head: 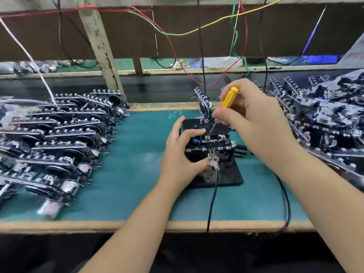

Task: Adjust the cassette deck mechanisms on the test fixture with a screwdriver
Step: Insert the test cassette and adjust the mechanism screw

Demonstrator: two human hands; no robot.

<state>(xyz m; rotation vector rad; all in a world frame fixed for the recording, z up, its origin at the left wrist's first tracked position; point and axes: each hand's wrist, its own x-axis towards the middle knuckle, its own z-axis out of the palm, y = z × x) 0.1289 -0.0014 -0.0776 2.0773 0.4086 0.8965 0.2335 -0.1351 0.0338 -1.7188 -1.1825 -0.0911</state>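
A black cassette deck mechanism (213,143) sits on a dark test fixture base (228,177) in the middle of the green bench mat. A black cassette marked "FE" (204,125) lies in it. My left hand (182,152) grips the mechanism's left side, thumb on the cassette's front edge. My right hand (254,117) pinches a yellow-handled screwdriver (229,99), whose thin shaft slants down-left onto the mechanism just in front of the cassette. A metal clip (212,161) with a black cable hangs at the fixture's front.
Rows of stacked cassette mechanisms (59,138) fill the mat's left side, and a heaped pile of mechanisms (323,119) fills the right. Red, green and yellow wires (177,34) hang overhead. A black cable (285,196) trails over the bench's front edge (137,226).
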